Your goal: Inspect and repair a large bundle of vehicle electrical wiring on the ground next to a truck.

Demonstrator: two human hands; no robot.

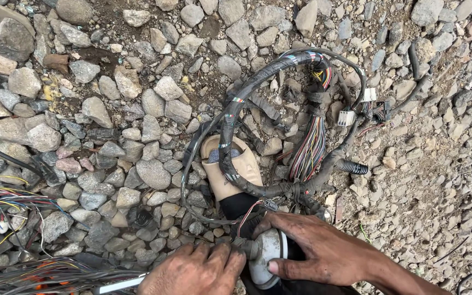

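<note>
both hands work low in the view, close together over a dirty white round part (pixel 266 257). the left hand (pixel 195 270) lies knuckles up with its fingers curled down and bunched at the part's left end, where a small grey neck meets thin wires; whether it truly pinches the neck or only presses on it cannot be told. the right hand (pixel 323 248) comes in from the lower right, forearm angled up toward the middle, palm down and fingers spread wide across the top of the round part, the thumb hooked under its front edge, so it grips the part loosely. the part sits directly between the two hands, touching both. from it a black taped wire harness (pixel 258 104) runs upward and loops in a big arc over a tan shoe (pixel 230 164), with a bundle of coloured wires (pixel 310 150) and a white connector (pixel 346 118) on the loop's right side. all rests on grey stones (pixel 110 109). more loose wires (pixel 6 199) lie at the left edge.
</note>
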